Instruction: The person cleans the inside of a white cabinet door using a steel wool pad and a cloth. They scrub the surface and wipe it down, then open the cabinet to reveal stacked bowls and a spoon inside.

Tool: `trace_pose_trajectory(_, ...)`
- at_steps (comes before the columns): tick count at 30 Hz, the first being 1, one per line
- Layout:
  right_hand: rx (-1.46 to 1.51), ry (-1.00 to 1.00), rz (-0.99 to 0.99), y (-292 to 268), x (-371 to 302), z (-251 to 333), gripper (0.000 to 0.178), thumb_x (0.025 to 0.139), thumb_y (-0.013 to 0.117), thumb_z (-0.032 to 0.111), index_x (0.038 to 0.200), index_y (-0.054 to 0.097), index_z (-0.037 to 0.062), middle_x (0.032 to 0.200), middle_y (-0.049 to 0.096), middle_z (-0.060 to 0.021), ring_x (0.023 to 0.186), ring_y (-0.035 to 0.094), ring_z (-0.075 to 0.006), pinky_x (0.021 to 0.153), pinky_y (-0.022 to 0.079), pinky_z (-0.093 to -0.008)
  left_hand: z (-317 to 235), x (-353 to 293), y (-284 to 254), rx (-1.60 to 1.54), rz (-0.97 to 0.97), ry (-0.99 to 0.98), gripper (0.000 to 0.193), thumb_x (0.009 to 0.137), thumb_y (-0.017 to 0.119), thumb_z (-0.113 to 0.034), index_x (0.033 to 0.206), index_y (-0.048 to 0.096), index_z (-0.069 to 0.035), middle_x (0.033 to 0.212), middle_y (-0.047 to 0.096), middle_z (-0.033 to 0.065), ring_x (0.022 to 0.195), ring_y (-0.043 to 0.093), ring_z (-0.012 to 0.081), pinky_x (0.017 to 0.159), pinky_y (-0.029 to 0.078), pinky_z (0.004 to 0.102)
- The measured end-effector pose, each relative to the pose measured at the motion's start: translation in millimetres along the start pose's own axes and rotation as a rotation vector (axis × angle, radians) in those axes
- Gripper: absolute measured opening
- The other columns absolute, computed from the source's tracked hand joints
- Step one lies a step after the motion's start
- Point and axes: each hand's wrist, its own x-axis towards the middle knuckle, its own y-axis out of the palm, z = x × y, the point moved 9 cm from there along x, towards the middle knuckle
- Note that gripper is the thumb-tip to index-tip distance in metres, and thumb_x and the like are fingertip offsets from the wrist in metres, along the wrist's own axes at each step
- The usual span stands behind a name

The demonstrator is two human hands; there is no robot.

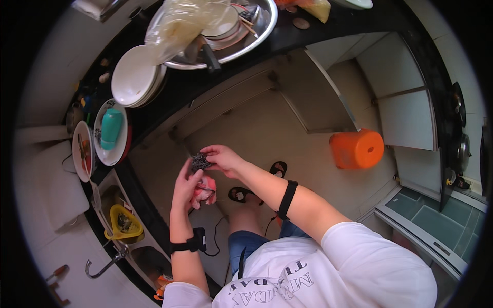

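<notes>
In front of my body, my left hand (pixel 183 191) and my right hand (pixel 224 158) meet around a dark, tangled wire scourer (pixel 200 163). The right fingers pinch its upper side, and the left fingertips touch its lower left. A crumpled pink and white cloth (pixel 205 191) hangs from the left hand, tucked against the palm. Both hands are held over the floor, clear of the counter. Part of the left palm is hidden behind the cloth.
At left lies a sink with a yellow strainer basket (pixel 127 226) and a tap (pixel 106 264). Stacked white bowls (pixel 132 74), a teal bottle (pixel 111 128) on a plate and a metal basin (pixel 269 25) with a knife (pixel 209 55) stand on the counter. An orange stool (pixel 359 149) and an ajar cabinet door (pixel 321 92) are at right.
</notes>
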Motion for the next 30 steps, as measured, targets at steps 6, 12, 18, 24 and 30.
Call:
trace_pose_trajectory(6, -0.154, 0.033, -0.121, -194.1, 66.4, -1.2, 0.034, 0.098, 0.056, 0.009, 0.131, 0.058, 0.0007, 0.119, 0.064, -0.0123, 0.107, 0.064, -0.0225, 0.086, 0.059, -0.0375, 58.7, 152.4, 132.8, 0.026, 0.184, -0.217, 0.028, 0.094, 0.07, -0.015, 0.116, 0.061, 0.001, 0.095, 0.068, 0.0076, 0.077, 0.067, 0.0154, 0.065, 0.055, 0.0301)
trace_pose_trajectory(12, -1.015, -0.028, -0.388, -434.6, 133.1, -1.9, 0.03, 0.093, 0.059, 0.023, 0.117, 0.072, 0.0111, 0.119, 0.07, -0.0147, 0.107, 0.066, -0.0327, 0.09, 0.054, -0.0414, 140.6, 309.2, 158.3, 0.087, 0.129, -0.272, 0.03, 0.092, 0.072, -0.018, 0.112, 0.064, 0.003, 0.092, 0.07, 0.0148, 0.073, 0.07, 0.0232, 0.061, 0.058, 0.0356)
trace_pose_trajectory(18, -1.384, 0.045, -0.518, -608.5, 230.7, -23.3, 0.025, 0.092, 0.057, 0.018, 0.108, 0.072, 0.0044, 0.111, 0.072, -0.0176, 0.101, 0.068, -0.0361, 0.085, 0.055, -0.0446, 226.9, 459.6, 173.3, 0.063, 0.271, -0.343, 0.032, 0.096, 0.066, -0.024, 0.102, 0.065, 0.007, 0.086, 0.071, 0.0191, 0.066, 0.07, 0.0282, 0.054, 0.054, 0.0377)
trace_pose_trajectory(24, -1.44, 0.005, -0.55, -651.7, 319.8, -37.6, 0.025, 0.093, 0.057, 0.018, 0.107, 0.072, 0.0042, 0.109, 0.072, -0.0166, 0.099, 0.068, -0.0366, 0.083, 0.056, -0.046, 278.9, 567.6, 187.1, 0.063, 0.18, -0.307, 0.035, 0.096, 0.068, -0.029, 0.104, 0.067, 0.005, 0.087, 0.072, 0.015, 0.07, 0.07, 0.0267, 0.057, 0.054, 0.0386)
trace_pose_trajectory(30, -1.526, -0.158, -0.433, -686.0, 431.5, -16.7, 0.028, 0.094, 0.056, 0.012, 0.118, 0.068, 0.0059, 0.124, 0.066, -0.0151, 0.114, 0.063, -0.0333, 0.088, 0.055, -0.0441, 275.4, 730.4, 244.3, 0.37, 0.197, 0.091, 0.029, 0.091, 0.074, -0.023, 0.101, 0.069, 0.004, 0.087, 0.069, 0.0085, 0.072, 0.065, 0.0179, 0.063, 0.053, 0.0339)
